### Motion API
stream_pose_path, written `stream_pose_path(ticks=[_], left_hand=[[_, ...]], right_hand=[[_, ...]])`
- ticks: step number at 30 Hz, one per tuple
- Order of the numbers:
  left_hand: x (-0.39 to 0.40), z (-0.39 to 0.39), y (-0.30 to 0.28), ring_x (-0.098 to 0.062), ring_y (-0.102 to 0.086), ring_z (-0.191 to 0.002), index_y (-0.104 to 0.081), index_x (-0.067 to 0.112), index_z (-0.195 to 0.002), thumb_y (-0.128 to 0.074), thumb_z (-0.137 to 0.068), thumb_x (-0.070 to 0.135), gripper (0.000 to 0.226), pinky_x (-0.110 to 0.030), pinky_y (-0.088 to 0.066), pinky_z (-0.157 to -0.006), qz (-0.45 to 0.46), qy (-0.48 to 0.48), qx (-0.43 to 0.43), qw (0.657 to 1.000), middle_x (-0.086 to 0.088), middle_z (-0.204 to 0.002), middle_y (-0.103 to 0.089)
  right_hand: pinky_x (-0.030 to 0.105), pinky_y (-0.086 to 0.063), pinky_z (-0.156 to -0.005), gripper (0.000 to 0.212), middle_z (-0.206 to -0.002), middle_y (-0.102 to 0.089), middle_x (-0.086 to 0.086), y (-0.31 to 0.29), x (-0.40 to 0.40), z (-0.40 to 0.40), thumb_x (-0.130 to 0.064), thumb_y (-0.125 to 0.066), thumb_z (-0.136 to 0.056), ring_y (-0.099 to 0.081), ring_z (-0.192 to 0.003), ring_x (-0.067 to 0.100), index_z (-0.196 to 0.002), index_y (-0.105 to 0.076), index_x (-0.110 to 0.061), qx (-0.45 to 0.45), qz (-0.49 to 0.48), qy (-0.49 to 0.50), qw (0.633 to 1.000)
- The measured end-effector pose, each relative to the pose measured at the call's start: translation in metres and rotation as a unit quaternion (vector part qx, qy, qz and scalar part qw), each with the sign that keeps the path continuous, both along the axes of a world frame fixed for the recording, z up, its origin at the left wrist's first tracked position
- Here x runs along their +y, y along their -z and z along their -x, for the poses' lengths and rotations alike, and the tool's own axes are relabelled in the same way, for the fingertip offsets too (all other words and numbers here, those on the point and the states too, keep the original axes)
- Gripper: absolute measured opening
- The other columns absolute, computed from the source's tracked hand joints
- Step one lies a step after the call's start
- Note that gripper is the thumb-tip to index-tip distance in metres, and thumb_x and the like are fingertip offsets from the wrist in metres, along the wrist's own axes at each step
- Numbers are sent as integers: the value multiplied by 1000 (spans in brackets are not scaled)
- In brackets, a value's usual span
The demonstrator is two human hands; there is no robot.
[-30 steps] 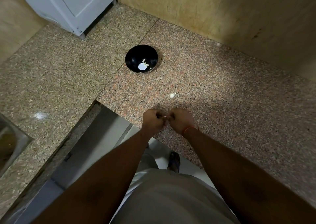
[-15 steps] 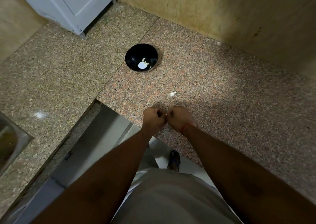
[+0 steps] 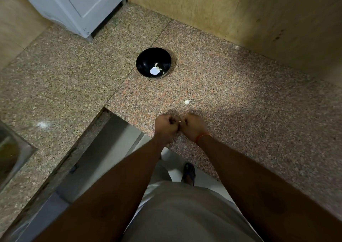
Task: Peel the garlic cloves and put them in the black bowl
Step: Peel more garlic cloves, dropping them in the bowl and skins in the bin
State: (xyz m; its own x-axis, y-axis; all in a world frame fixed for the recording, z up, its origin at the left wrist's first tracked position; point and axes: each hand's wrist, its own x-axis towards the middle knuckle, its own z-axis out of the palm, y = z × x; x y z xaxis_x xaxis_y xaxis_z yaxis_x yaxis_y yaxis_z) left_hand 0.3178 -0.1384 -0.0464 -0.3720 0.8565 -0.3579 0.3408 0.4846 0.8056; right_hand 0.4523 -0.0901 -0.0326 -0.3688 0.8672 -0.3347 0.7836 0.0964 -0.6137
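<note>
Both hands together at the near edge of the granite counter (image 3: 249,112), knuckles almost touching. Left hand (image 3: 165,125) and right hand (image 3: 193,126) each curled, fingertips pinching a garlic clove (image 3: 179,121), of which only a pale sliver shows between them. Black bowl (image 3: 146,60) well beyond, far and slightly left, with a few white pieces (image 3: 155,70) in its bottom, apparently peeled cloves. One more clove (image 3: 187,101) lying alone on the counter just beyond the hands, between them and the bowl; whether peeled or not, too small to tell.

Step in hand, by the look of it: stripping the skin off the pinched clove. Best done by holding the clove firm at one end with one hand and tearing the papery skin away with a thumbnail of the other, starting at the root end where skin loosens first. Worth keeping the work over the counter rather than over the gap at the edge, lest the clove slip and drop to the floor. Light pressure only, to avoid bruising. Then a reach far-left to the bowl, and on to the lone clove.
</note>
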Motion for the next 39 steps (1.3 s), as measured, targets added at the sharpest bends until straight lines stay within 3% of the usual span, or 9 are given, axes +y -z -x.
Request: stream_pose_path(ticks=[5,8,12,15,18,23,28,34,39], left_hand=[[-1,-1,-6,-28,-73,-59,-76,5,-78,-73,-85,-10,17,-43,-64,-60,-6,22,-44,999,-10,-67,-75],[-1,-2,-7,-22,-71,-55,-75,2,-80,-71,-88,-10,15,-37,-64,-59,1,-3,-79,997,-12,-65,-73],[-3,-4,-8,-32,-71,-61,-73,4,-79,-69,-88,-11,18,-43,-63,-62,-1,-15,-125,992,-18,-68,-73],[0,-6,-9,-28,-69,-55,-72,2,-80,-67,-85,-16,19,-40,-63,-59,20,-60,-169,984,-18,-67,-72],[4,-7,-10,-32,-69,-58,-72,-4,-85,-63,-85,-17,16,-48,-62,-64,29,-87,-213,973,-23,-73,-73],[8,-5,-11,-29,-72,-59,-71,-4,-86,-58,-87,-20,20,-39,-65,-62,29,-98,-234,967,-22,-74,-74],[8,-3,-9,-33,-72,-64,-71,-13,-94,-65,-88,-14,8,-44,-65,-68,6,-106,-262,959,-33,-84,-72],[7,-3,-6,-29,-71,-60,-72,-7,-82,-72,-87,-12,7,-40,-64,-65,-4,-105,-253,962,-27,-76,-72],[6,1,-4,-30,-73,-62,-63,-19,-103,-70,-86,-15,18,-41,-65,-63,-24,-104,-283,953,-34,-83,-70]], right_hand=[[29,-34,-54,34,-62,-56,5,-3,4,-5,-22,-51,-96,-52,-56,18,-63,-56,-13,8,12,-20,1000],[37,-44,-59,27,-73,-64,11,-3,4,-7,-21,-52,-97,-57,-66,23,-75,-60,-7,44,37,4,998],[43,-52,-67,21,-77,-66,9,6,4,-10,-21,-53,-97,-57,-69,20,-81,-60,-9,82,51,38,995],[41,-51,-65,22,-77,-65,8,7,3,-11,-21,-54,-98,-56,-68,18,-81,-61,-9,98,50,42,993],[38,-49,-64,22,-76,-63,5,9,3,-13,-21,-54,-100,-54,-67,16,-80,-60,-12,101,47,32,993],[26,-39,-55,21,-71,-59,-3,7,6,-14,-19,-57,-98,-50,-63,8,-77,-61,-15,112,34,36,992],[39,-55,-66,17,-76,-67,4,9,11,-15,-16,-59,-95,-62,-71,20,-79,-65,-16,127,35,39,990],[32,-53,-68,13,-81,-70,6,1,13,-16,-14,-62,-95,-66,-76,21,-86,-71,-12,130,27,7,991],[33,-57,-68,6,-79,-71,1,3,16,-19,-12,-72,-89,-67,-74,17,-84,-75,-13,146,-6,-5,989]])
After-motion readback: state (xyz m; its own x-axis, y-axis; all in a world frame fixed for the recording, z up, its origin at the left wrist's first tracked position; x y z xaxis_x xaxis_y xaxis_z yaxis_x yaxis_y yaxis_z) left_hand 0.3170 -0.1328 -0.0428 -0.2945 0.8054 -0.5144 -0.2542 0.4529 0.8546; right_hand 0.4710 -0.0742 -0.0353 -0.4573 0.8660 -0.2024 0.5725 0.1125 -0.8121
